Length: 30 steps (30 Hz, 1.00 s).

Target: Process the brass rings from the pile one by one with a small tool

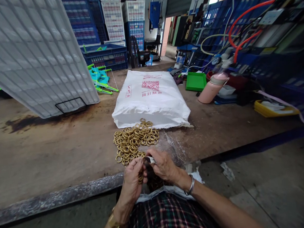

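Observation:
Many brass-coloured rings [133, 138] lie in a loose pile near the table's front edge, against a white printed sack [151, 98]. In front of the pile, my left hand [134, 172] is closed around several of these rings, which show below its fingers. My right hand [163, 164] is closed on a small tool [151, 160] with a pale part and a dark part; its full shape is hidden by the fingers. The two hands nearly meet, with the tool's dark end at my left fingertips.
A tall white ribbed crate [42, 55] stands at the left. Green and teal pieces [100, 77] lie behind it. On the right are a green tray [195, 81], a pink bottle [212, 89] and a yellow tray [274, 109]. Blue crates [105, 57] stand behind.

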Each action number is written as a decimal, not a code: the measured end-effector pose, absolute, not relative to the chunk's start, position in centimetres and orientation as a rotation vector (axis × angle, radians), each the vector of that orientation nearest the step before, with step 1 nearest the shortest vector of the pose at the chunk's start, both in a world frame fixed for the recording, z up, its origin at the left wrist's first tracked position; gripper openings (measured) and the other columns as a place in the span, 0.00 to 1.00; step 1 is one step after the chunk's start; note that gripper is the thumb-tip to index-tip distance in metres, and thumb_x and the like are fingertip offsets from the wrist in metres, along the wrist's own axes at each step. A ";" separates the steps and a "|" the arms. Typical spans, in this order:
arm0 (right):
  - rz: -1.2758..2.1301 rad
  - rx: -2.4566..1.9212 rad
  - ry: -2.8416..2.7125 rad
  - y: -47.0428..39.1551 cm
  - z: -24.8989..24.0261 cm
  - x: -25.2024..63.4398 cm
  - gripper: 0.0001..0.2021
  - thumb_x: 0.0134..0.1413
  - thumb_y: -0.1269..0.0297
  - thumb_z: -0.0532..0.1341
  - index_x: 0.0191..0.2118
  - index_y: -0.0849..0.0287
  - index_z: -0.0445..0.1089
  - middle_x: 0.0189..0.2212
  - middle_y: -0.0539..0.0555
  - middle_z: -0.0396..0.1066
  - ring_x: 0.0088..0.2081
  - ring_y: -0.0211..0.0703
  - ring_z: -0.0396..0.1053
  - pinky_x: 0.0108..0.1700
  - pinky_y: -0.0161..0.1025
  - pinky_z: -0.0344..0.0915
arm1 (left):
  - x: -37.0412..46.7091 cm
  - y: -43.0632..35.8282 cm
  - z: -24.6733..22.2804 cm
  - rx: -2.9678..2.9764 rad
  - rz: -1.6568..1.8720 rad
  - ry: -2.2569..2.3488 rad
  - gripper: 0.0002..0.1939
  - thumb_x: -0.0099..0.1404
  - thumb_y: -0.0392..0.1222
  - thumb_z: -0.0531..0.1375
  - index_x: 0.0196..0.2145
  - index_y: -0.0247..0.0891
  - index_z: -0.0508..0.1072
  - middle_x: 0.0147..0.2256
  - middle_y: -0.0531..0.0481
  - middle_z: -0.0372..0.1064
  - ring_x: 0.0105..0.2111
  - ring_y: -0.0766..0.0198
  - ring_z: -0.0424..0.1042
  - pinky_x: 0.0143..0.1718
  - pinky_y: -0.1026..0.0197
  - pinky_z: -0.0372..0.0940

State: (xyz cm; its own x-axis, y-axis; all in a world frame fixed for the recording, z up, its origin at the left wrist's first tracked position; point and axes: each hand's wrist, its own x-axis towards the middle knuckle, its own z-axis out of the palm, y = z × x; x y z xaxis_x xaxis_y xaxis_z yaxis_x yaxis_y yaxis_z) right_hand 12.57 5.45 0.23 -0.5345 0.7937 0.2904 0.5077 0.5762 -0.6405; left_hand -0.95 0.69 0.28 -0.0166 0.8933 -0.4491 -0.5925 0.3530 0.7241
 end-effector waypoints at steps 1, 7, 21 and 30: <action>0.682 -1.032 -2.237 5.4 0.3 12.5 0.07 0.49 0.74 0.52 0.36 0.59 0.62 0.29 0.53 0.67 0.30 0.41 0.64 0.32 0.35 0.57 | -0.9 0.7 0.2 0.396 1.219 1.055 0.19 0.47 0.51 0.67 0.27 0.36 0.66 0.19 0.58 0.61 0.15 0.75 0.58 0.13 0.73 0.50; 1.033 -1.215 -1.958 5.2 1.0 12.0 0.08 0.59 0.62 0.50 0.33 0.58 0.62 0.25 0.47 0.63 0.27 0.35 0.61 0.31 0.32 0.55 | -1.0 0.7 -0.5 0.759 1.241 1.342 0.17 0.53 0.54 0.62 0.26 0.36 0.70 0.14 0.60 0.57 0.13 0.74 0.54 0.14 0.70 0.50; 1.252 -1.283 -1.854 5.4 1.0 11.7 0.11 0.56 0.62 0.51 0.26 0.59 0.62 0.20 0.44 0.58 0.24 0.33 0.54 0.27 0.31 0.51 | -0.7 0.5 -0.3 0.627 1.142 1.131 0.16 0.54 0.53 0.62 0.29 0.36 0.66 0.19 0.59 0.60 0.15 0.75 0.57 0.13 0.72 0.50; 1.332 -1.195 -1.785 5.5 1.1 11.7 0.11 0.56 0.62 0.50 0.26 0.60 0.62 0.22 0.46 0.62 0.26 0.34 0.59 0.31 0.32 0.55 | -0.7 0.3 -0.3 0.530 1.150 1.023 0.16 0.54 0.52 0.63 0.28 0.36 0.64 0.19 0.60 0.59 0.14 0.77 0.55 0.12 0.74 0.48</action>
State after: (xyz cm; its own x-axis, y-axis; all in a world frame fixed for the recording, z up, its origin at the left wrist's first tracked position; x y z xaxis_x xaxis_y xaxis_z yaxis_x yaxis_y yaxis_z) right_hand 11.73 5.54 1.09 -0.4110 0.9105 -0.0455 0.3030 0.0894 -0.9488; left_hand -0.71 0.26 -0.29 0.0549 0.9218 -0.3838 -0.4892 0.3600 0.7944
